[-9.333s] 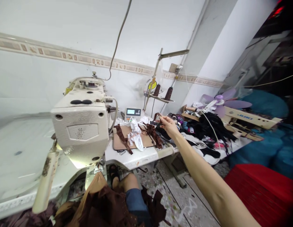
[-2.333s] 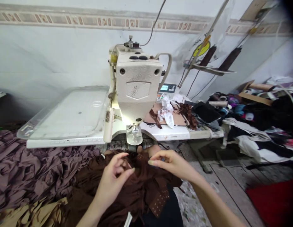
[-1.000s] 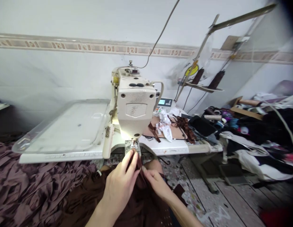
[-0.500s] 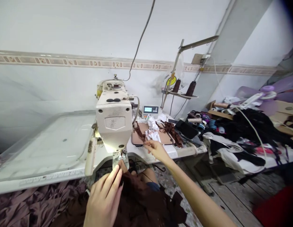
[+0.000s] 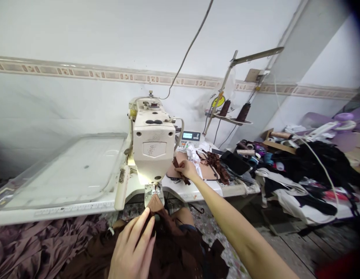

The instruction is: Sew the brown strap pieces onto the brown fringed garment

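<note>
Under the needle area of a white sewing machine [image 5: 153, 149], the tip of a brown fabric piece [image 5: 156, 204] lies at the metal plate. My left hand [image 5: 133, 246] grips that fabric just in front of the plate, fingers together, thumb hidden. The rest of the dark brown cloth hangs down over my lap. To the right of the machine head, my right hand [image 5: 188, 169] pinches a brown fabric strip [image 5: 184, 179] over a beige pad [image 5: 210, 171]. White scraps [image 5: 193, 155] lie on the pad beside that hand.
A lit control panel [image 5: 190, 136] stands behind the pad. Brown thread cones [image 5: 243, 112] sit on a stand at the right. Black and white cloth [image 5: 296, 193] and spools crowd the right side. A clear plastic sheet [image 5: 72, 170] covers the left tabletop; mauve fabric [image 5: 46, 248] is heaped below.
My right hand has moved up and further over the pad, onto the brown strip there. My left hand stays at the fabric by the needle plate. The view has shifted slightly left.
</note>
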Motion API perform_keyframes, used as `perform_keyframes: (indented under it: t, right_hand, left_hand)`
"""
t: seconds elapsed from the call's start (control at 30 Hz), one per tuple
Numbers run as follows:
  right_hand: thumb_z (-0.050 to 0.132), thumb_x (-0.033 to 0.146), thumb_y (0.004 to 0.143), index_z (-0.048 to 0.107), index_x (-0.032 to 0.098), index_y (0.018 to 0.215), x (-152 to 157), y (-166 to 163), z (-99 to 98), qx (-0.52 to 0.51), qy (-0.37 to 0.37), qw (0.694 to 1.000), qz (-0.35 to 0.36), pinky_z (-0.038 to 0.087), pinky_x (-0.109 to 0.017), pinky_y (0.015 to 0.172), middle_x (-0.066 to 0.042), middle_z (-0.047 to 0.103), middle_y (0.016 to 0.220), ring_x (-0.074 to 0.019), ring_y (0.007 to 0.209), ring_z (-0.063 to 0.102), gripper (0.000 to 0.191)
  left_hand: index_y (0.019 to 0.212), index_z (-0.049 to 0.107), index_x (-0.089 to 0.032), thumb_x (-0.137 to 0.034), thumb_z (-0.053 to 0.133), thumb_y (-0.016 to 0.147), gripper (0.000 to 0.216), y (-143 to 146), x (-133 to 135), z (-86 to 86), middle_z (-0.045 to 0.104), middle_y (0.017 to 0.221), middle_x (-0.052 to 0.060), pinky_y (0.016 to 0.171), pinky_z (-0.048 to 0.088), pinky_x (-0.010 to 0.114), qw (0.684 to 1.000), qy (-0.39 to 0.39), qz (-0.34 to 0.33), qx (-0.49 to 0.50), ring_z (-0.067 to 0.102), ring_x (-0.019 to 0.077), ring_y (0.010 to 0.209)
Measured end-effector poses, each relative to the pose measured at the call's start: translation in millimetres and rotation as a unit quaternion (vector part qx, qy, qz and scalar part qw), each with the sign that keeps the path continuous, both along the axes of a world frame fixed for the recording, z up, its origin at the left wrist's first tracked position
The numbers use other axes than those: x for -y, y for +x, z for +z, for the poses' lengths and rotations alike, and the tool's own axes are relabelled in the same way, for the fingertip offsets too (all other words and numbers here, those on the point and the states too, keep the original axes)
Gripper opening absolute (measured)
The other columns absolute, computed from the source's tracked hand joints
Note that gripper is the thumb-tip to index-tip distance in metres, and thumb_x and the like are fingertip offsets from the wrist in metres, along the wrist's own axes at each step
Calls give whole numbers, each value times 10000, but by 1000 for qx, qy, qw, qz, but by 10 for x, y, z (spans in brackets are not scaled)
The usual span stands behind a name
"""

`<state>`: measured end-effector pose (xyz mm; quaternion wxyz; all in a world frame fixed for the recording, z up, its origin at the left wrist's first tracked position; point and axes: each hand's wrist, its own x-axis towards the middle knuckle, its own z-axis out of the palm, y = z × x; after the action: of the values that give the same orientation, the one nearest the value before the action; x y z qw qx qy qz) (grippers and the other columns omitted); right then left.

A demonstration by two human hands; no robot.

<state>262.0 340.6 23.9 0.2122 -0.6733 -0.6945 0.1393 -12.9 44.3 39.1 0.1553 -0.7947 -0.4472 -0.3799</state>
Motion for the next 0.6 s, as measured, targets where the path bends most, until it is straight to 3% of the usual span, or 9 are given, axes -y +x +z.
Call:
perform_keyframes:
  t: [0.23, 0.43, 0.6]
  right_hand:
    - [711, 374, 1045, 746, 155, 1041, 106, -10, 3, 56, 38, 997, 41, 574, -433, 960, -71, 766, 1099, -227, 1018, 722, 222]
    - [624, 204, 1014, 814, 149, 938, 160, -53, 96, 38, 65, 995, 60, 476, -323, 862, -147, 752, 1088, -250, 982, 700, 212]
    - [606, 292, 1004, 814, 178, 906, 127, -6, 260, -67, 107, 991, 50, 458, -314, 811, -146, 761, 1120, -272, 984, 683, 257]
  left_hand:
    - [1485, 634, -184, -107, 547, 1064, 437, 13, 25, -37, 611, 1579, 95, 1146, 476, 361, 1000, 0, 9, -14, 612, 261, 1348]
    - [1462, 650, -174, -111, 525, 1066, 420, -5, 66, -62, 616, 1574, 106, 1101, 521, 359, 999, 0, 17, -27, 631, 261, 1322]
    - [1455, 656, -163, -101, 541, 1058, 418, -1, 65, -68, 597, 1592, 114, 1118, 513, 375, 999, -6, 16, -32, 621, 273, 1343]
